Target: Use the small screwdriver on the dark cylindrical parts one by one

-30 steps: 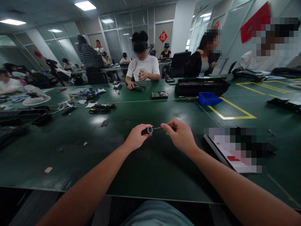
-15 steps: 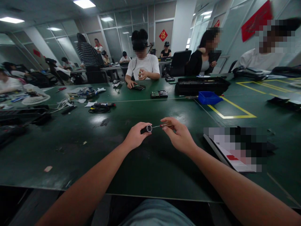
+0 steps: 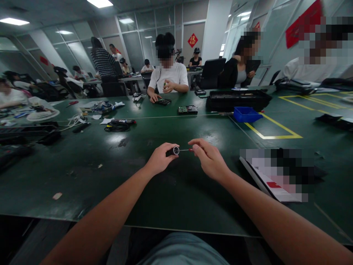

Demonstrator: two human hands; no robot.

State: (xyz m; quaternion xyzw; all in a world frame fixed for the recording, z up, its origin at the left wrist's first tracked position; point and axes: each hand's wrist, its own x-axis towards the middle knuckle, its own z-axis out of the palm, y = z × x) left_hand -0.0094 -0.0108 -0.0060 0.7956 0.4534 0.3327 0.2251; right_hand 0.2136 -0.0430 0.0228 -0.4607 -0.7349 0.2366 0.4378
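My left hand (image 3: 160, 159) is closed round a small black cylinder (image 3: 173, 151) with a silvery round end facing right. My right hand (image 3: 209, 159) pinches a thin screwdriver (image 3: 185, 149); its metal shaft reaches left into the cylinder's end, and the handle is mostly hidden by my fingers. Both hands hover just above the dark green table (image 3: 116, 173), close together in the middle of the view.
A blurred flat pad (image 3: 275, 173) lies right of my right hand. Farther back sit a blue bin (image 3: 245, 114), a long black tray (image 3: 237, 100), circuit boards (image 3: 187, 109) and black cables (image 3: 117, 126). Several other people sit around the table's far side.
My right hand has closed further over the screwdriver, hiding its reddish handle, and moved slightly toward the cylinder. My left hand keeps the cylinder almost still.
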